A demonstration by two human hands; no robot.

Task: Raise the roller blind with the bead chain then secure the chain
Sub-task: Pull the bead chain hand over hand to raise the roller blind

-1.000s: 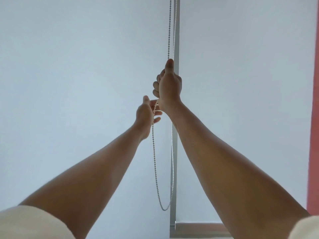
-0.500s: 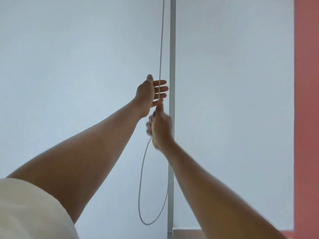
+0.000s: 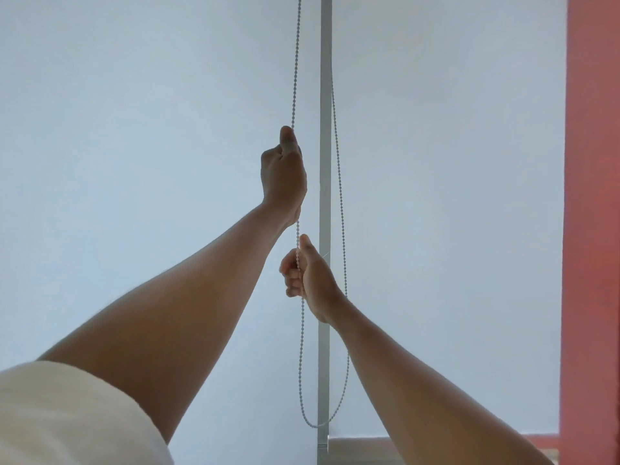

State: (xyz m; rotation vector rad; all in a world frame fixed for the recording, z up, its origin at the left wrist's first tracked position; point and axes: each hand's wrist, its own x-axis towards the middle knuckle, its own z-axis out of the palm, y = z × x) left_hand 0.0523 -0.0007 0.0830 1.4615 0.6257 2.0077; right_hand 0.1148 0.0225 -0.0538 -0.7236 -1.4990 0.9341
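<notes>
A pale roller blind (image 3: pixel 446 196) covers the window on the right, and its bottom bar (image 3: pixel 359 448) shows at the lower edge. The white bead chain (image 3: pixel 295 62) hangs as a loop beside a grey vertical frame post (image 3: pixel 325 95). My left hand (image 3: pixel 283 172) is raised high and closed around the near strand of the chain. My right hand (image 3: pixel 307 276) sits lower and grips the same strand just beneath. The far strand (image 3: pixel 339 162) runs down behind my right hand to the loop's bottom (image 3: pixel 317 425).
A second pale blind or panel (image 3: pixel 134 129) fills the left half. A salmon-red wall strip (image 3: pixel 592 229) stands at the right edge. My cream sleeve (image 3: pixel 67 417) shows at the lower left.
My left hand has risen and closed on the chain; half a second ago its fingers were spread. My right hand has come down the strand with the chain in it.
</notes>
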